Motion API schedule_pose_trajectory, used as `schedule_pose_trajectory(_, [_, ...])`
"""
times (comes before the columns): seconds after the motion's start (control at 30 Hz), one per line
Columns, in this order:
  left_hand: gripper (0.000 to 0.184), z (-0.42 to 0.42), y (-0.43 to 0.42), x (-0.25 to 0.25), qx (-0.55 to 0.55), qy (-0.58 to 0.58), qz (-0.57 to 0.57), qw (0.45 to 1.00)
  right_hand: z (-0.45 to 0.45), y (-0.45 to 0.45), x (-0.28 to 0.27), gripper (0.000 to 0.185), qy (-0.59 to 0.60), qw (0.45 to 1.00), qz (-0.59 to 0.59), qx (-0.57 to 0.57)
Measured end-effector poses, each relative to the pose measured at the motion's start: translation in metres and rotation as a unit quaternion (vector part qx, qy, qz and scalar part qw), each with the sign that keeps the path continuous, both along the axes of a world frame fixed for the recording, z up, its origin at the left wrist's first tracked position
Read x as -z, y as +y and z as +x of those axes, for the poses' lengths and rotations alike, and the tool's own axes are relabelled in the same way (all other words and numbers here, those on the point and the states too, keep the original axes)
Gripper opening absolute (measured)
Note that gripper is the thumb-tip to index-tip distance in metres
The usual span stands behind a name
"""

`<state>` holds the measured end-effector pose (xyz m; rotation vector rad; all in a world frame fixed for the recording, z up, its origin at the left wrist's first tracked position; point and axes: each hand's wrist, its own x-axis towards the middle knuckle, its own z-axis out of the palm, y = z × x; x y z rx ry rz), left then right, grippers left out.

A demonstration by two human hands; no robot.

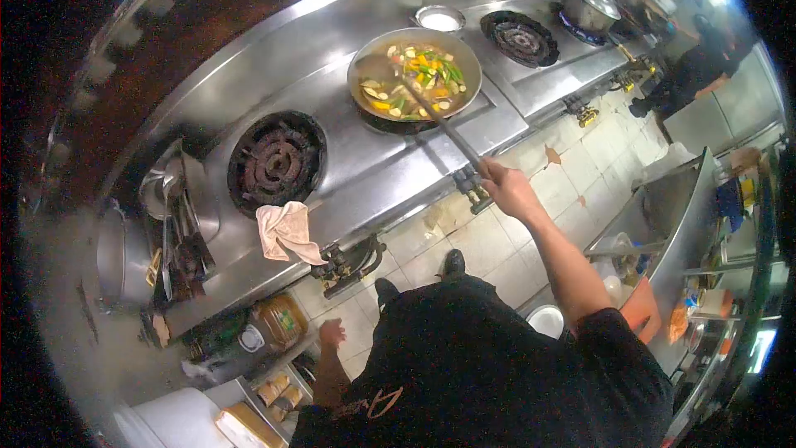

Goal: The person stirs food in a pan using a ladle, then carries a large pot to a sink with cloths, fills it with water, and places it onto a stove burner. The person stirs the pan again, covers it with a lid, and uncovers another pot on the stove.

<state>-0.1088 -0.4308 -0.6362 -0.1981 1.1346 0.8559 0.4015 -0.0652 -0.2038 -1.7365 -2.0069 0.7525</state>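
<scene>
My right hand point(507, 188) is closed round the end of a long-handled ladle point(453, 133), which slants down into a wide wok point(474, 87). The ladle's head is blurred in brownish broth at the wok's left side. Sliced vegetables point(427, 66), yellow, green and pale, lie in the liquid. The wok sits over a burner on the steel range. Down at my left side hangs my left hand point(332, 333), holding nothing, its fingers loosely bent and apart. The nearest thing to it is a large plastic jug of brownish oil point(279, 321).
A black burner point(278, 163) and a folded cloth point(286, 231) are left of the wok. Behind it stands a small bowl point(439, 18). Farther right are another burner point(520, 37) and a lidded pot point(590, 8). Another person point(696, 75) stands at far right. Steel shelving is behind me.
</scene>
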Motion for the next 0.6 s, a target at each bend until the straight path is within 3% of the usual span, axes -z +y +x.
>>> schedule_pose_trajectory(0.07, [0.022, -0.004, -0.003, 0.001, 0.034, -0.027, -0.064, 0.997, 0.0, 0.012, 0.018, 0.033, -0.014, 1.0, 0.014, -0.014])
schedule_pose_trajectory(0.13, [0.019, 0.021, 0.005, -0.03, 0.111, 0.085, -0.089, 0.986, -0.004, 0.021, 0.005, 0.035, -0.007, 1.0, 0.001, -0.027])
schedule_pose_trajectory(0.17, [0.02, 0.072, 0.031, -0.112, 0.117, 0.329, -0.083, 0.933, -0.005, 0.017, -0.005, 0.035, -0.034, 0.999, -0.015, 0.005])
schedule_pose_trajectory(0.27, [0.021, 0.056, 0.023, -0.081, 0.13, 0.267, 0.068, 0.952, -0.001, 0.017, -0.01, 0.035, -0.014, 1.0, -0.011, -0.005])
schedule_pose_trajectory(0.3, [0.02, 0.072, 0.038, -0.11, 0.177, 0.318, 0.047, 0.93, -0.003, 0.019, -0.009, 0.033, -0.014, 1.0, -0.02, -0.007])
schedule_pose_trajectory(0.33, [0.018, 0.063, 0.029, -0.071, 0.063, 0.195, 0.095, 0.974, -0.005, 0.02, -0.004, 0.029, -0.001, 1.0, 0.023, -0.016])
schedule_pose_trajectory(0.4, [0.014, 0.083, 0.065, -0.112, 0.156, 0.182, 0.076, 0.968, 0.004, 0.03, 0.005, 0.028, -0.013, 0.999, 0.005, -0.043])
schedule_pose_trajectory(0.43, [0.018, 0.095, 0.084, -0.134, 0.246, 0.245, 0.099, 0.932, 0.013, 0.028, 0.006, 0.031, -0.02, 0.999, 0.029, -0.04])
schedule_pose_trajectory(0.47, [0.023, 0.113, 0.106, -0.164, 0.375, 0.341, 0.131, 0.852, 0.021, 0.024, 0.006, 0.033, -0.025, 0.997, 0.053, -0.042])
schedule_pose_trajectory(0.53, [0.035, 0.149, 0.152, -0.22, 0.562, 0.471, 0.221, 0.643, 0.043, 0.013, 0.0, 0.035, -0.009, 1.0, 0.024, 0.003])
schedule_pose_trajectory(0.57, [0.041, 0.168, 0.173, -0.241, 0.6, 0.502, 0.273, 0.56, 0.052, 0.008, 0.0, 0.036, -0.002, 1.0, 0.011, 0.023])
schedule_pose_trajectory(0.6, [0.035, 0.175, 0.187, -0.232, 0.608, 0.537, 0.407, 0.419, 0.057, 0.005, 0.003, 0.037, 0.0, 1.0, 0.004, 0.029])
